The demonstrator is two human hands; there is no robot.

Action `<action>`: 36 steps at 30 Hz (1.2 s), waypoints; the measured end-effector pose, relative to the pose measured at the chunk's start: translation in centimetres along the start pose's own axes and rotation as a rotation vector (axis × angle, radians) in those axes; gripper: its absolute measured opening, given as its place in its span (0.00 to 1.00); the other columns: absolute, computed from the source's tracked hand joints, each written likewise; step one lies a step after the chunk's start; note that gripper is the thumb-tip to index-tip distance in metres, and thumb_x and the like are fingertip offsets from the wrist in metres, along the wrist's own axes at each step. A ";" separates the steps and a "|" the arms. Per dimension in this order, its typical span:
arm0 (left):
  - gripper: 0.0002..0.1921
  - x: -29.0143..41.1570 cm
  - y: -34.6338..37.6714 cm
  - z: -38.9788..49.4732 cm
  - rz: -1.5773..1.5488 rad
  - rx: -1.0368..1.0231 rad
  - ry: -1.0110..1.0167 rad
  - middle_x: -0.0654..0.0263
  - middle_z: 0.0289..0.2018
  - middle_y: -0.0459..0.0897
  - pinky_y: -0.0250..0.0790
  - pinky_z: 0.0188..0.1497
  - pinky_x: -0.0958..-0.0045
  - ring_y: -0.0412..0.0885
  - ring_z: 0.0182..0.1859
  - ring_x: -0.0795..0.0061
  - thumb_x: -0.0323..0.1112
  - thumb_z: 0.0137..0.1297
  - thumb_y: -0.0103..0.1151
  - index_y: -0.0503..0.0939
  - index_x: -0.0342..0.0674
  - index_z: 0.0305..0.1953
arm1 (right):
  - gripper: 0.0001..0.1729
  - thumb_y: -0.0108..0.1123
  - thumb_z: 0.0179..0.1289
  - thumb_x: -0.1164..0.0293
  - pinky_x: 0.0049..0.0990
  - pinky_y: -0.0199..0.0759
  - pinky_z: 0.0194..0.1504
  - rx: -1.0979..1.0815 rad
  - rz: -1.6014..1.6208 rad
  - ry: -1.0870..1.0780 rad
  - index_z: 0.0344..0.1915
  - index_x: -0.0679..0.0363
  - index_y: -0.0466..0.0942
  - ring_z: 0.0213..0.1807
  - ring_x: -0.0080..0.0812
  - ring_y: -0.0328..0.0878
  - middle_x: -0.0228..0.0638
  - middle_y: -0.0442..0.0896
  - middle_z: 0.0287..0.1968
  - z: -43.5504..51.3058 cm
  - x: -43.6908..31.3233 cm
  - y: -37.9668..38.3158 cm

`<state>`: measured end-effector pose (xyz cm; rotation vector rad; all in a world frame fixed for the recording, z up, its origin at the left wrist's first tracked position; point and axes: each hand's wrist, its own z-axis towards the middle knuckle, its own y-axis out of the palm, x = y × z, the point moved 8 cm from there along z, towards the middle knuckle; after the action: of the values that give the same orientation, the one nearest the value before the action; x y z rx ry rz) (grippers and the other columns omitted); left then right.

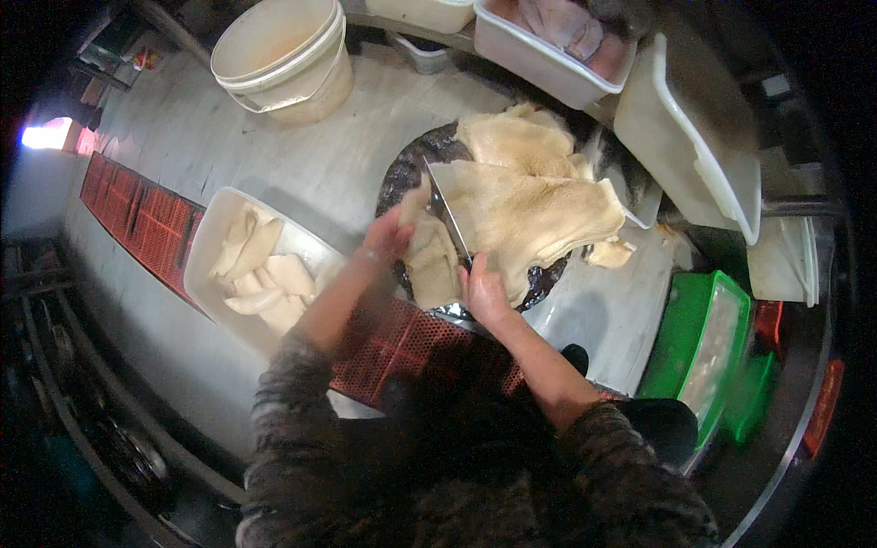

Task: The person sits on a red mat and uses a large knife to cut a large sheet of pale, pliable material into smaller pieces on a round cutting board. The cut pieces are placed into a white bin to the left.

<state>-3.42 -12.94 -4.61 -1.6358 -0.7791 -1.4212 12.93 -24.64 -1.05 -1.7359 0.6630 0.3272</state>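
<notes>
A large pale sheet of what looks like animal skin or tripe (pixel 527 205) drapes over a dark round chopping block (pixel 418 154), its right side hanging past the rim. My right hand (pixel 488 291) grips the handle of a knife (pixel 447 209), whose long blade points away from me along the left part of the sheet. Left of the blade lies a narrower flap (pixel 430 260) of the same material. At the flap's upper left edge, my left hand (pixel 389 236) pinches it between the fingers. Whether the flap is fully separate from the sheet cannot be seen.
A white plastic tub (pixel 205 274) with several pale pieces (pixel 267 277) stands left of the block. Farther off are a white bucket (pixel 288 75) and a tub of meat (pixel 548 58). A green crate (pixel 685 342) sits right. Red perforated mats (pixel 390 349) cover part of the floor.
</notes>
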 end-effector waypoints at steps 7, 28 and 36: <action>0.19 2.8 -1.1 -1.7 0.111 -0.008 -0.064 0.72 0.48 0.74 0.67 0.50 0.77 0.70 0.48 0.81 0.21 0.63 0.50 0.70 0.39 0.56 | 0.18 0.49 0.66 0.62 0.54 0.71 0.32 0.013 -0.005 -0.041 0.43 0.66 0.61 0.28 0.63 0.77 0.60 0.78 0.23 0.9 -0.7 -0.4; 0.38 -1.6 -1.6 -3.3 0.152 0.340 -0.257 0.56 0.47 0.75 0.70 0.47 0.68 0.75 0.47 0.65 0.44 0.51 0.69 0.61 0.37 0.59 | 0.16 0.55 0.64 0.69 0.50 0.67 0.22 0.108 0.021 -0.063 0.40 0.71 0.62 0.23 0.61 0.75 0.58 0.75 0.19 -9.3 1.0 -5.3; 0.40 10.0 1.4 -2.8 0.972 0.128 0.232 0.58 0.63 0.59 0.61 0.58 0.52 0.58 0.65 0.51 0.44 0.37 0.74 0.69 0.58 0.59 | 0.16 0.55 0.64 0.68 0.50 0.67 0.20 0.066 0.044 -0.025 0.37 0.68 0.60 0.21 0.60 0.74 0.55 0.74 0.16 -13.0 1.3 -3.4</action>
<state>-1.85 -16.59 5.02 -1.3951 0.0942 -0.7975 14.34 -36.83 4.50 -1.6541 0.6874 0.3532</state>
